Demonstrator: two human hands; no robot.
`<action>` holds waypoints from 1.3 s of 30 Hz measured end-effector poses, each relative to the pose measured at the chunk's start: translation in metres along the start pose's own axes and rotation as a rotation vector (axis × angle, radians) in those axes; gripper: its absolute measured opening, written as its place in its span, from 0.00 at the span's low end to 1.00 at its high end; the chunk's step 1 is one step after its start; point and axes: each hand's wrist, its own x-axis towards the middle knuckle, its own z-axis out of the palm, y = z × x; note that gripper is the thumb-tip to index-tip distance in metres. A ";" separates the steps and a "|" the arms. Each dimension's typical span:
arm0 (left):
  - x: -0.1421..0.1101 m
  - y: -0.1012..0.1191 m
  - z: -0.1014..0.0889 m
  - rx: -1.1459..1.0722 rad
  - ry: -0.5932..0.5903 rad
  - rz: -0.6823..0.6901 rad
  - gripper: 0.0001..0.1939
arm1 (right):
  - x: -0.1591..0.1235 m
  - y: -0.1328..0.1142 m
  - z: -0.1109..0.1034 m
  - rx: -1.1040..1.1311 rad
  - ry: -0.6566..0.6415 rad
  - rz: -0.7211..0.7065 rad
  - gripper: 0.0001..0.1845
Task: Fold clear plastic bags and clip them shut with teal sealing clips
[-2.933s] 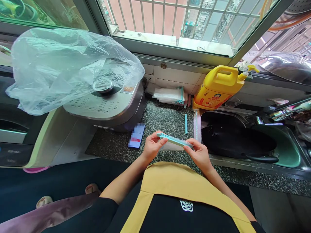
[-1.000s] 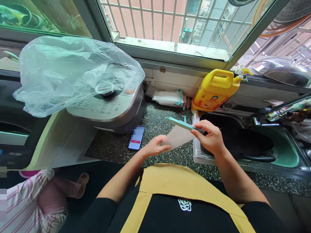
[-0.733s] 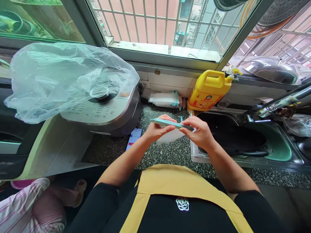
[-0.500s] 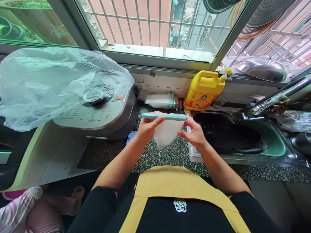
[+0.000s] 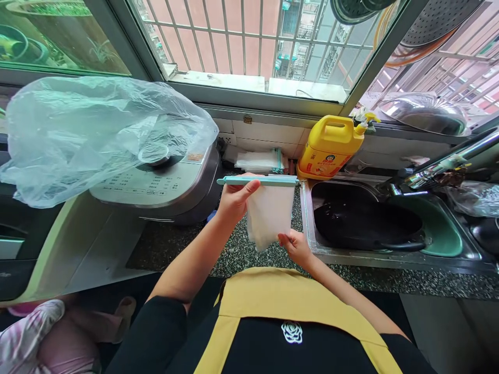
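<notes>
Pouch (image 5: 272, 210), whitish and translucent, is held up above the dark speckled surface (image 5: 231, 255), in the gap between the rice cooker (image 5: 171, 191) and the sink (image 5: 307, 213). Along its upper edge runs a teal strip (image 5: 278, 180), whose long axis is laid nearly level from left to right; the strip's left end is extended well past the pouch. Below the strip the pouch is spread flat, its face turned to the camera and its bottom edge pointed toward the wearer.

The strip is clasped near its left part by the left hand (image 5: 235, 201), with the thumb pressed across the front. The pouch's lower right corner is pinched by the right hand (image 5: 295, 245). The two hands are set apart, linked only by the pouch.

Just beyond the strip, a stack of bags (image 5: 255, 160) is laid by the tiled wall (image 5: 268, 133). A yellow jug (image 5: 329, 149) is stood at the sink's back left corner. Much of the sink is filled by a black pan (image 5: 366, 223), and its rim is found near the right hand. The rice cooker's lid is partly covered by a crumpled plastic bag (image 5: 105, 137).
</notes>
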 end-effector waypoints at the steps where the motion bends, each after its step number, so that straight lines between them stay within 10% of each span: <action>1: 0.000 0.000 0.000 0.003 -0.005 -0.006 0.19 | -0.002 0.001 0.003 -0.010 0.004 -0.005 0.33; 8: 0.002 0.004 -0.013 0.077 -0.056 0.128 0.13 | 0.012 0.002 -0.032 -0.167 -0.242 -0.081 0.24; 14: 0.003 0.011 -0.012 0.416 -0.305 0.332 0.10 | 0.061 -0.059 -0.115 -0.295 0.111 -0.297 0.18; 21: -0.005 0.013 -0.002 0.575 -0.429 0.340 0.15 | 0.094 -0.104 -0.101 -0.482 -0.143 -0.517 0.08; 30: -0.007 -0.012 -0.058 0.557 -0.271 -0.150 0.20 | 0.101 -0.076 -0.108 -0.256 0.034 -0.222 0.11; 39: 0.026 -0.025 -0.079 0.376 0.165 -0.106 0.13 | 0.114 -0.038 -0.092 -0.011 0.125 0.009 0.15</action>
